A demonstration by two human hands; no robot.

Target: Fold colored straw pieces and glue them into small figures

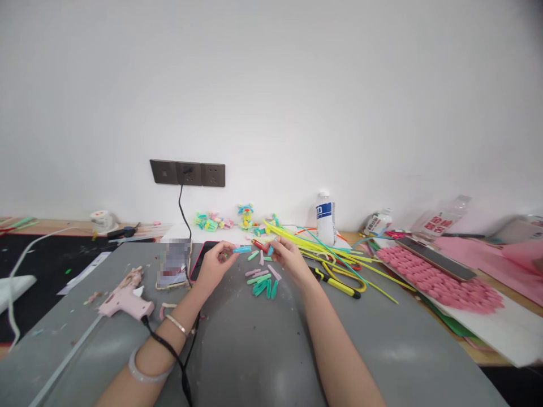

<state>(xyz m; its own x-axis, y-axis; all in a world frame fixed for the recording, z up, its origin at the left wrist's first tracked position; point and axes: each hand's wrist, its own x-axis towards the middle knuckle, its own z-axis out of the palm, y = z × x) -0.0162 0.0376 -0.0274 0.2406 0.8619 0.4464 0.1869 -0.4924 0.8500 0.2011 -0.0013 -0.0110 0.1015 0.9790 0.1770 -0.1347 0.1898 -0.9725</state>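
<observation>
Twice recorded as closed in a fingertip pinch: in the left hand (214, 264) on a blue strip (242, 249), in the right hand (291, 260) on a blue piece (270, 250). Lies, as to the strip, between both hands, nearer the left, long axis running sideways toward the right. Stands apart from the right-hand piece, with a red item (258, 244) between; cannot tell whether held.

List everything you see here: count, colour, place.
Blue pieces: two, blue, held at centre
Red thing: one, red, between them
Short pieces: about twelve, green and purple, on table
Strands: many, mostly yellow, right of centre
Tool: one, yellow-black, beside strands
Glue gun: one, pink, left
Phones: two, grey and black-pink, centre left
Figures: several, multicoloured, back
Bottles: several, white or clear, back right
Woven mat: one, pink, right
Socket panel: one, brown, wall
Left grip: one, bare, centre
Right grip: one, bare, centre
</observation>
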